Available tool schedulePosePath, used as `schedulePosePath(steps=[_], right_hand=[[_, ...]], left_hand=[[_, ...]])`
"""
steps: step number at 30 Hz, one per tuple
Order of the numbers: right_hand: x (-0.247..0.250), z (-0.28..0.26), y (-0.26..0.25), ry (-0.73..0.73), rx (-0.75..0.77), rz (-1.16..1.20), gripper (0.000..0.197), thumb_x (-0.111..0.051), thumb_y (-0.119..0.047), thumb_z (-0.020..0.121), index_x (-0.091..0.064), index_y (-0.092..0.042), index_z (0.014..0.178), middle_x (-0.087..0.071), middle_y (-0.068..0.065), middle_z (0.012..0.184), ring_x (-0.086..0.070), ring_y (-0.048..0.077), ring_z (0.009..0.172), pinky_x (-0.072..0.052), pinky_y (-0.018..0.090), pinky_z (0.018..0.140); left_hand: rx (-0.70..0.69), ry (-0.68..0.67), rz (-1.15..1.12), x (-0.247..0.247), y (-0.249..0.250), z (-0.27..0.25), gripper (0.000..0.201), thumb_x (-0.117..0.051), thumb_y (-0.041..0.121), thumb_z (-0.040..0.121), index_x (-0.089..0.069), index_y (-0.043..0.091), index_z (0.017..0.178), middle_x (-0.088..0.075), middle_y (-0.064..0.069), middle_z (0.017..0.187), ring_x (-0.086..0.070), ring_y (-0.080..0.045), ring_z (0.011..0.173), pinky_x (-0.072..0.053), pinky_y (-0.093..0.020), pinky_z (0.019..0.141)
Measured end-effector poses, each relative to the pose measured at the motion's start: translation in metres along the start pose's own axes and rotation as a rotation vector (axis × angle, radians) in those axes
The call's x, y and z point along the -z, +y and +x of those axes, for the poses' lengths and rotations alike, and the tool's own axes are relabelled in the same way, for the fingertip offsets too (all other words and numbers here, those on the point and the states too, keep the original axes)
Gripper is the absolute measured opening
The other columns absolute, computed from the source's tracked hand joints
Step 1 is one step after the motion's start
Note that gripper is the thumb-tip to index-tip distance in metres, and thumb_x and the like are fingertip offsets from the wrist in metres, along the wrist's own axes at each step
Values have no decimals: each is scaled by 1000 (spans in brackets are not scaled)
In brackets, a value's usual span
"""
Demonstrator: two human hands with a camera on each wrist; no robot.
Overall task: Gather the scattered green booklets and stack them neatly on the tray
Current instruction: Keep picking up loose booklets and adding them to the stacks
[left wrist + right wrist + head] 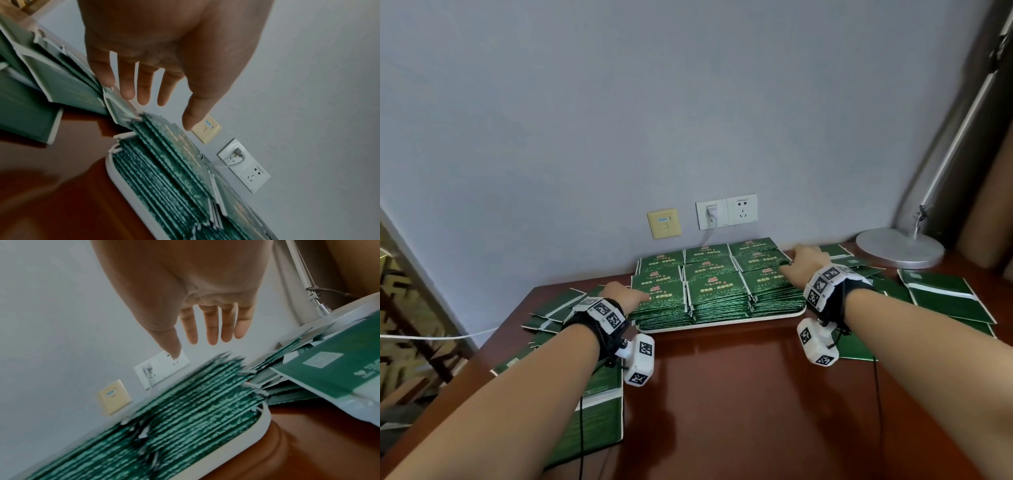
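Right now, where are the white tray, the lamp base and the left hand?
white tray point(722, 324): head view, front rim below the stacked booklets.
lamp base point(897, 247): head view, top of the round grey disc.
left hand point(624, 295): head view, back of the hand, at the tray's left end.

Glossy paper booklets point(717, 291), smooth white plastic tray point(722, 323), polished wood table point(739, 394), matt metal lamp base point(899, 245).

Head high — wrists low, perhaps tilted.
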State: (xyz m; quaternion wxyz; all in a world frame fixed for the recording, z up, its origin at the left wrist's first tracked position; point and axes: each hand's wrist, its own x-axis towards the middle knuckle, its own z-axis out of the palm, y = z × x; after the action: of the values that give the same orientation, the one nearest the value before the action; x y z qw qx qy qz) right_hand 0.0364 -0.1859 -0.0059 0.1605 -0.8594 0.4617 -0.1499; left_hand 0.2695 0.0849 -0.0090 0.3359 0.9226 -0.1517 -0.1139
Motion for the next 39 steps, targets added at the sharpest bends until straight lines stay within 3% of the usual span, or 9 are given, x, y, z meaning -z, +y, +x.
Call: schedulePosePath(steps=[3, 6, 14, 18, 23, 28, 31, 36, 39], right_hand=[[7, -15, -17, 12, 75, 4, 41, -59, -33, 86, -55, -16, 123, -54, 13, 122, -53, 31, 111, -47, 38, 95], [11, -36, -46, 7, 186, 40, 39, -59, -29, 87, -57, -16, 123, -56, 10, 123, -56, 28, 108, -49, 39, 94], [-13, -103, -145, -116, 478, 101, 35, -63, -25, 85, -61, -13, 118, -63, 7, 114, -61, 20, 97, -50, 30, 85], [-38, -130, -195, -192, 575, 93, 35, -65, -26, 83, -63, -15, 117, -64, 2, 109, -60, 19, 93, -44, 24, 76], [-82, -153, -247, -304, 680, 24, 34, -66, -28, 84, -64, -17, 116, -63, 1, 109, -60, 19, 102, -45, 26, 83], [-126, -154, -286, -422, 710, -64, 42, -64, -29, 87, -58, -17, 127, -61, 4, 123, -58, 19, 109, -45, 27, 92], [-144, -148, -302, -450, 722, -113, 43, -62, -25, 88, -57, -18, 130, -58, 5, 130, -55, 21, 118, -44, 30, 100], [-165, -129, -331, -481, 741, -141, 45, -62, -20, 88, -55, -18, 132, -57, 7, 131, -55, 23, 118, -44, 30, 97], [-175, -115, -350, -474, 781, -158, 43, -60, -21, 87, -57, -21, 131, -56, 7, 131, -54, 25, 118, -45, 31, 98]], left_hand=[[-63, 7, 11, 12, -2, -10, 34, -79, 30, 75, -68, 0, 83, -65, -12, 81, -58, -22, 67, -42, -28, 58], [-125, 1, 63, 30, -9, -26, 23, -73, 20, 75, -53, 11, 66, -52, -7, 71, -49, -21, 67, -37, -29, 65], [-210, -14, 173, 92, -86, -61, 12, -62, 9, 85, -51, 10, 81, -50, -7, 85, -46, -18, 80, -37, -29, 72], [-176, 5, 201, 119, -137, -69, 12, -68, 10, 79, -57, 14, 81, -55, -5, 85, -49, -18, 78, -39, -29, 73], [-95, 24, 161, 140, -187, -63, 19, -72, 12, 78, -69, 12, 96, -67, -4, 100, -63, -22, 99, -50, -27, 86], [-53, 8, 118, 148, -218, -39, 19, -76, 14, 74, -64, 21, 87, -66, -2, 99, -61, -18, 91, -49, -24, 79], [-49, -29, 87, 147, -225, -21, 20, -76, 17, 73, -64, 24, 87, -67, -1, 103, -63, -18, 95, -51, -28, 86], [-71, -72, 82, 147, -225, 14, 34, -72, 15, 80, -64, 15, 113, -63, -1, 110, -59, -18, 101, -47, -26, 87], [-75, -83, 45, 143, -222, 35, 36, -73, 15, 80, -64, 13, 115, -65, -4, 113, -61, -20, 104, -48, -30, 94]])
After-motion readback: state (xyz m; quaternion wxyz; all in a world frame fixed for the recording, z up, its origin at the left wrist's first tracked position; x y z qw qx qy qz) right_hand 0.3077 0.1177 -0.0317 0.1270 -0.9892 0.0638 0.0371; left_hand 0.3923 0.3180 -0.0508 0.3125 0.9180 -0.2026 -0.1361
